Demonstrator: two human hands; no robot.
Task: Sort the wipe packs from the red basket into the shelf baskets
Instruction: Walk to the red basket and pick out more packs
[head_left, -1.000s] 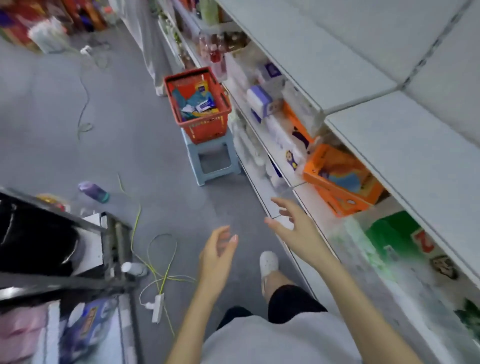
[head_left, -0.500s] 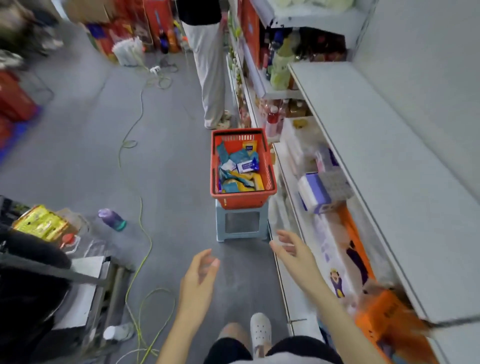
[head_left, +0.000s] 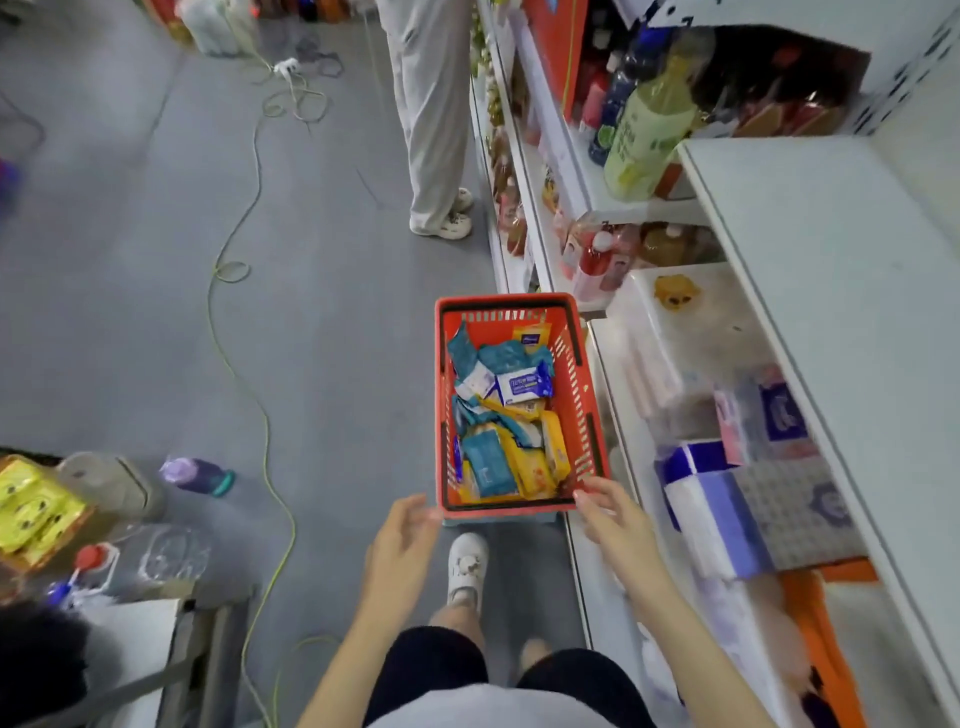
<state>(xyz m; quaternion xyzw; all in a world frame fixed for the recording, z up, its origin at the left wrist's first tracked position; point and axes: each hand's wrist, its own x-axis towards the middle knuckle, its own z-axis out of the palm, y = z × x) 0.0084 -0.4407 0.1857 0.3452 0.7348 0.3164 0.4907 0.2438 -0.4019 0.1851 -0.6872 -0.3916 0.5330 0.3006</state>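
While you stand in a shop aisle looking down, a purple bottle (head_left: 195, 475) lies on the grey floor well to your left. Next comes your left grip (head_left: 400, 540), released, fingers straight and holding nothing. Its tips are at the near left corner of the red basket (head_left: 577, 384), and I cannot tell if they touch the rim. Inside the basket lies a loose heap of wipe packs (head_left: 506, 431) in teal, yellow and white, none lifted yet. Your right grip (head_left: 615, 519) is also released and empty, fingertips over the near right corner. Further right runs the white shelf (head_left: 831, 260), with a blurred orange basket (head_left: 815, 618) lower down.

You seem to be reaching in for a pack. Next, one grip needs to dip in and clench round a single pack. Half a second ago the basket stood well ahead of both grips; now they are at its rim.
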